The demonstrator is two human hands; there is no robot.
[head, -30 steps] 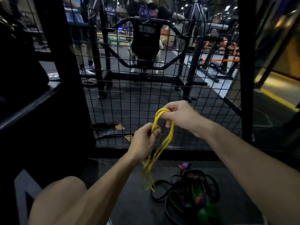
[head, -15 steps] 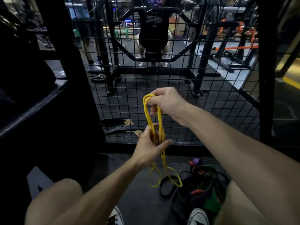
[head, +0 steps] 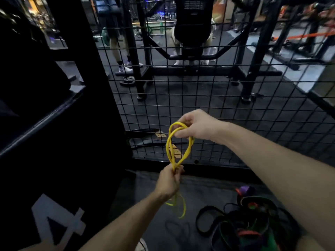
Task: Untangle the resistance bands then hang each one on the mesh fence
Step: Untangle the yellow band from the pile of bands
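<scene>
A thin yellow resistance band (head: 170, 147) is stretched between my two hands in front of the black mesh fence (head: 208, 105). My right hand (head: 196, 126) pinches its top loops. Lower down, my left hand (head: 169, 181) is closed around the strands, and loose yellow loops dangle below that fist. On the floor at the lower right lies a tangled pile of bands (head: 243, 223) in black, green, purple and orange.
A large black box (head: 59, 151) with a white mark stands at the left, right against the fence post. Behind the mesh are a gym machine (head: 192, 33) and people's legs. Dark rubber floor lies under the pile.
My left hand has slid lower down the yellow band, closing around it, and the loop between my hands has widened. The camera view has shifted closer to the fence.
</scene>
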